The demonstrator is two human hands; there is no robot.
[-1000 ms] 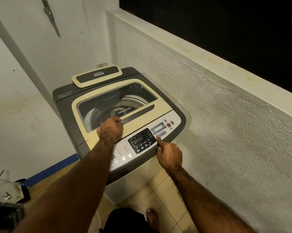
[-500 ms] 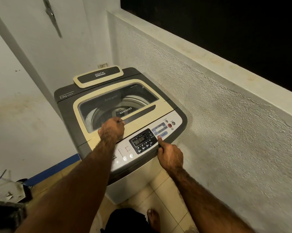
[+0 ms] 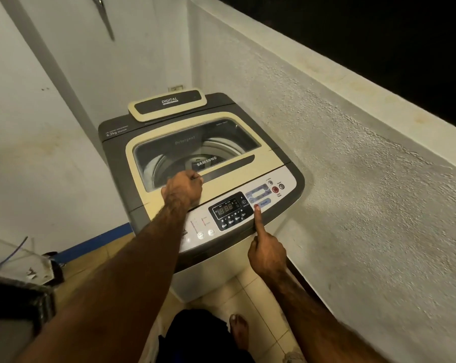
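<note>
Cream plastic frames the lid (image 3: 263, 170) of the washing machine (image 3: 116, 158), which is stood on the tiled floor (image 3: 261, 292) with its right edge against a rough, grainy plastered wall (image 3: 352, 179). The work is judged to be at the setting stage: the lid is shut, the display (image 3: 226, 206) is lit with pale digits, and a programme is being chosen. The red start button (image 3: 275, 189), near the front right corner of the machine's top, is not touched, so starting is judged yet to be done. The right hand (image 3: 267, 251) is held with 1 fingertip (image 3: 257, 209) stretched out and pressed on the blue oval button (image 3: 264, 203); its other fingers are folded in, and nothing is pinched. The grip of the left hand (image 3: 183, 188) is pressed together into a fist and rested on the lid's front edge, beside a dark glossy handle strip (image 3: 229, 165). Through the smoky, rounded window (image 3: 195, 142) a metal drum (image 3: 158, 166) is seen; whether laundry lies inside cannot be told.
</note>
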